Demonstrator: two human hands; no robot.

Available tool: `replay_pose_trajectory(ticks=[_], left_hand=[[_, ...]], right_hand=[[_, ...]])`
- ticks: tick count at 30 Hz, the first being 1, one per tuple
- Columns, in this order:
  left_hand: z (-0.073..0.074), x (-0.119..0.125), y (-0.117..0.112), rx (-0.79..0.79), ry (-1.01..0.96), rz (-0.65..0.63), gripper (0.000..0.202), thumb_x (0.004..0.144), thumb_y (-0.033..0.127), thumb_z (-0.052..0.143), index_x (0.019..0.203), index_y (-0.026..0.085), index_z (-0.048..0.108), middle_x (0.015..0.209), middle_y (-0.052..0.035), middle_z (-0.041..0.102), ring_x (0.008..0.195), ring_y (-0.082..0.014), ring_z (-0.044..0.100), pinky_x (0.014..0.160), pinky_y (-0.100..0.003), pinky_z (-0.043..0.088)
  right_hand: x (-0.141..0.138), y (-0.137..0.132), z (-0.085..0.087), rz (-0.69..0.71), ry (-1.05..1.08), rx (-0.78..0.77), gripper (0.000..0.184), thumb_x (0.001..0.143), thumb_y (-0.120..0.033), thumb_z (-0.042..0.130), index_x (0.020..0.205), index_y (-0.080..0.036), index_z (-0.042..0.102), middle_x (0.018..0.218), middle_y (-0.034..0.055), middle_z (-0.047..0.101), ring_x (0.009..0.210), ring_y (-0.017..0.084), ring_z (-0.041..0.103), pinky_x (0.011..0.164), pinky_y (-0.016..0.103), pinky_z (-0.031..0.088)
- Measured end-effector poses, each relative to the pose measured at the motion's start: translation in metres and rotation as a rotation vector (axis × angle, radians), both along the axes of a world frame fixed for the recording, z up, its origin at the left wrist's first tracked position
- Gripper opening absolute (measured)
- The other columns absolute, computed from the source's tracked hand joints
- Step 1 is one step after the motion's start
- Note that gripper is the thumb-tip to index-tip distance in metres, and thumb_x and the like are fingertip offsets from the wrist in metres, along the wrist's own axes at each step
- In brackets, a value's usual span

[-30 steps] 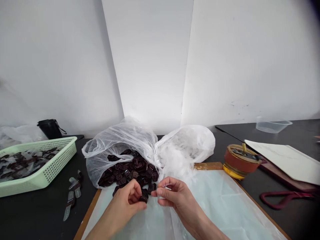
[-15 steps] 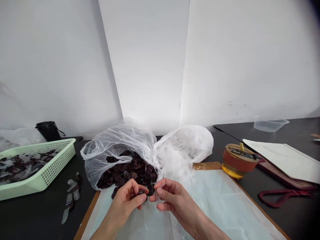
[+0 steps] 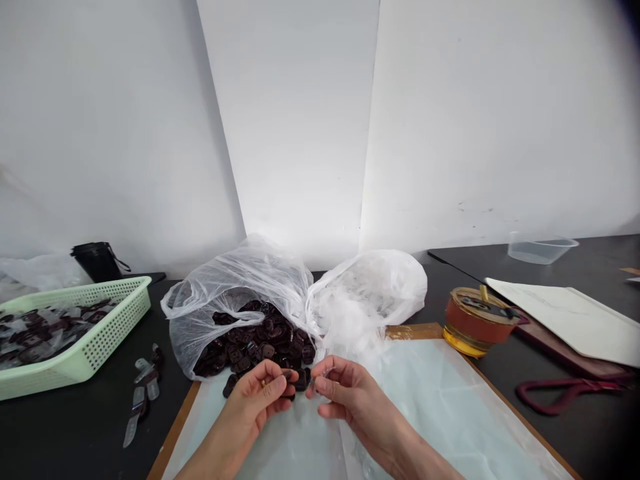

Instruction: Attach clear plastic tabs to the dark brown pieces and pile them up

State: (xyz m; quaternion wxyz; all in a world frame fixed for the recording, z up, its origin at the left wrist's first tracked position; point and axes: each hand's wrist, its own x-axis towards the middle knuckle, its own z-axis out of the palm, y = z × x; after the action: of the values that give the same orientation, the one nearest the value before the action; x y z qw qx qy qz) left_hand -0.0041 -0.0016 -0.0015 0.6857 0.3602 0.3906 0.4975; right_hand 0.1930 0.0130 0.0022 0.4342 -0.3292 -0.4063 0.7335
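Note:
My left hand point(image 3: 254, 395) pinches a small dark brown buckle-like piece point(image 3: 287, 375) between thumb and fingers. Facing it a short gap away, my right hand point(image 3: 347, 392) grips a thin clear plastic strip point(image 3: 326, 373), partly hidden by the fingers. Just behind the hands, a pile of dark brown buckle-like pieces point(image 3: 273, 331) spills from a clear plastic bag point(image 3: 200, 300). Beside it, a white bag point(image 3: 407, 283) holds a heap of clear strips point(image 3: 345, 313). Both hands are above a pale sheet-covered board point(image 3: 425, 393).
At left, a green basket point(image 3: 110, 333) holds dark pieces with clear strips; several joined pieces point(image 3: 140, 393) lie beside it. Behind stands a black cup point(image 3: 96, 261). To the right are a tape roll point(image 3: 477, 323), dark red scissors point(image 3: 545, 397), a notebook point(image 3: 565, 320) and a clear tub point(image 3: 540, 250).
My left hand has turned slightly, tilting the dark piece in its fingers. My right hand has shifted barely to the right, still with the clear strip.

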Motion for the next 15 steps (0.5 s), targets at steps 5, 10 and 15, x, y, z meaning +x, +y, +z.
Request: replay_pose_trajectory(ticks=[5, 10, 15], left_hand=[[-0.0012, 0.0006, 0.0001, -0.038, -0.086, 0.017, 0.012, 0.080, 0.018, 0.076, 0.077, 0.016, 0.065, 0.097, -0.0056, 0.075, 0.076, -0.0099, 0.065, 0.072, -0.019, 0.054], [-0.0063, 0.0012, -0.0004, -0.049, -0.163, 0.016, 0.008, 0.081, 0.017, 0.076, 0.082, 0.016, 0.068, 0.096, -0.0072, 0.076, 0.076, -0.0103, 0.068, 0.075, -0.020, 0.056], [-0.0034, 0.0029, -0.0008, -0.041, -0.216, -0.015, 0.005, 0.082, 0.016, 0.074, 0.085, 0.016, 0.069, 0.094, -0.0066, 0.077, 0.082, -0.0113, 0.069, 0.082, -0.021, 0.054]], right_hand=[[-0.0036, -0.0010, 0.0012, 0.015, 0.062, -0.030, 0.025, 0.070, -0.027, 0.083, 0.085, -0.016, 0.066, 0.079, 0.0001, 0.065, 0.077, 0.015, 0.067, 0.060, 0.019, 0.051], [-0.0065, -0.0017, 0.0010, 0.046, 0.078, -0.042, 0.028, 0.066, -0.025, 0.086, 0.081, -0.015, 0.066, 0.072, -0.0015, 0.065, 0.069, 0.014, 0.068, 0.055, 0.017, 0.047], [-0.0068, -0.0038, 0.0018, 0.088, 0.001, -0.017, 0.025, 0.068, -0.032, 0.083, 0.079, -0.013, 0.070, 0.072, 0.0014, 0.067, 0.065, 0.012, 0.064, 0.054, 0.019, 0.047]])
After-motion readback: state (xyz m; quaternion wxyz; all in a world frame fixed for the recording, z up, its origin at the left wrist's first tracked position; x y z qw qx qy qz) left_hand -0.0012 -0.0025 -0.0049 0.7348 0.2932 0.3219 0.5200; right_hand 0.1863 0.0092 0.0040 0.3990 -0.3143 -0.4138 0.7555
